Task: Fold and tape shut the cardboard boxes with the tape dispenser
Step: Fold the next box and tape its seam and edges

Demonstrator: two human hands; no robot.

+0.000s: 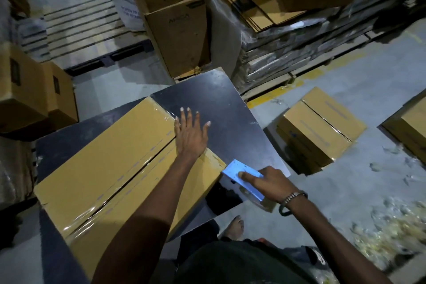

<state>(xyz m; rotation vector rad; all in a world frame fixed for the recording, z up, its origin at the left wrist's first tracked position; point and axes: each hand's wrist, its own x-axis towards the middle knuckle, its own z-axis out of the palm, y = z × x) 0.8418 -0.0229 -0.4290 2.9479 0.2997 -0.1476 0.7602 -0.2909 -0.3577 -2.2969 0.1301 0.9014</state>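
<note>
A long cardboard box (pixel 110 159) lies on the dark table (pixel 221 104), its flaps folded shut with clear tape along the centre seam. My left hand (pixel 191 131) lies flat with straight, spread fingers at the box's far right end, over the edge where the tape comes down. My right hand (pixel 265 182) grips the blue tape dispenser (pixel 242 174), which sits just off the box's near right corner above the table. The tape roll is mostly hidden under my right hand.
Taped boxes (pixel 320 127) sit on the concrete floor to the right. Stacked cartons (pixel 175 18) and flat cardboard sheets on a pallet (pixel 288 53) stand behind the table. More boxes (pixel 30 92) are at the left. Shredded scraps litter the floor at lower right.
</note>
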